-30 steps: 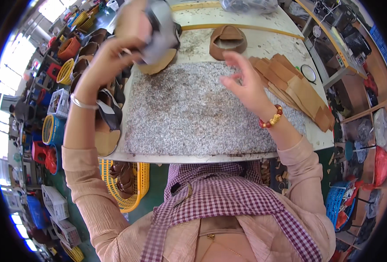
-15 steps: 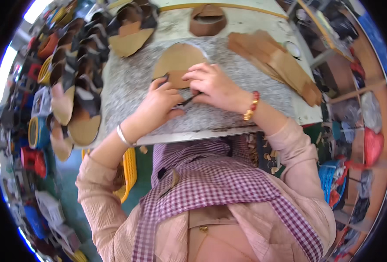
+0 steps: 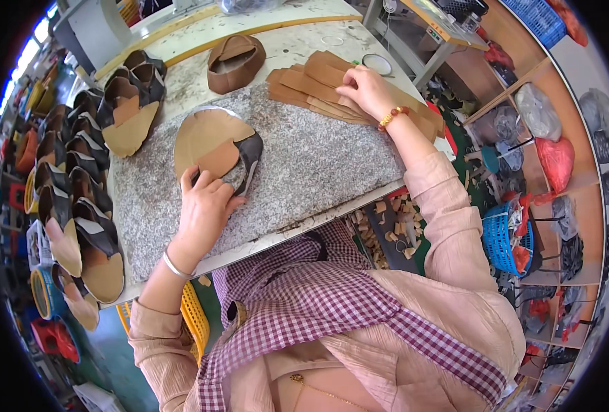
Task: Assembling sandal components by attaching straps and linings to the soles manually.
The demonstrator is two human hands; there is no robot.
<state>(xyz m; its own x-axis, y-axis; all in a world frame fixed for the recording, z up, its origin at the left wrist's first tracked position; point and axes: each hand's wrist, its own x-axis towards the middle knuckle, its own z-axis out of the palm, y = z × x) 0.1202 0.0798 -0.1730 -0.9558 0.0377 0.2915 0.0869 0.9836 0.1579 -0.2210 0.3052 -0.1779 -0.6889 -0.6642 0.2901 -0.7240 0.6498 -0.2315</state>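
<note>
A shoe upper (image 3: 205,141), tan in front with a brown patch and a black side edge, lies on the speckled grey work slab (image 3: 318,165). My left hand (image 3: 205,206) is closed on its near black edge, fingers on the rim and thumb to the right. Out to the right, my right hand (image 3: 367,93) reaches over a fanned pile of flat brown pieces (image 3: 318,82). Its fingertips are drawn together at the top of the pile; whether a piece is between them is hidden.
A brown shaped upper (image 3: 235,63) stands behind the slab. Rows of dark shoe uppers (image 3: 88,175) line the left side, with a tan-fronted one (image 3: 131,127) nearer. A clear ring (image 3: 377,64) lies at the back right. Blue basket (image 3: 507,237) and shelves stand right.
My right hand has left the upper and moved right to the brown pile. The left hand stays at the upper's near edge. The view has swung, showing more of the right side.
</note>
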